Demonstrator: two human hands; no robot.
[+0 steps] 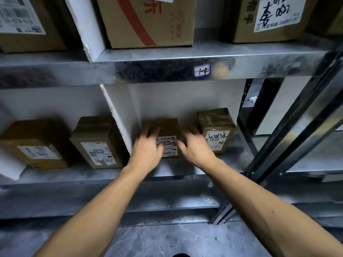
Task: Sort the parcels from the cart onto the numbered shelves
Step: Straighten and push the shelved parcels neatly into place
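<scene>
A small brown parcel (pixel 168 127) with a white label stands on the lower metal shelf (pixel 167 169), just right of a white divider (pixel 118 115). My left hand (pixel 148 145) clasps its left front corner, fingers over the top and thumb on the label. At the right front corner my right hand (pixel 193 143) grips the same parcel with fingers spread. Both hands are motion-blurred. A label reading 1-4 (pixel 202 70) is stuck on the shelf edge above.
A taped parcel (pixel 216 128) stands close on the right. Two more parcels (pixel 98 141) (pixel 35 143) sit left of the divider. Larger boxes (pixel 148 21) fill the upper shelf. A dark steel upright (pixel 289 145) runs down the right side, with grey floor (pixel 167 240) below.
</scene>
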